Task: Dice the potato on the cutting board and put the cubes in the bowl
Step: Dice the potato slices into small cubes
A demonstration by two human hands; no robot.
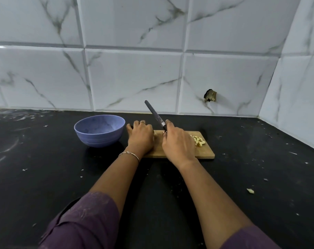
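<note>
A wooden cutting board (205,152) lies on the black counter, right of a blue bowl (99,130). My right hand (177,143) grips a dark knife (155,115), its blade pointing up and away toward the wall. My left hand (140,136) rests over the board's left end with fingers bent down; whatever lies under it is hidden. A pile of pale potato cubes (198,140) sits at the board's right end. The bowl's inside looks empty from here.
A tiled wall runs behind the counter and along the right side, with a broken hole (210,95) in one tile. A stray potato bit (250,191) lies on the counter at the near right. Small crumbs are scattered around.
</note>
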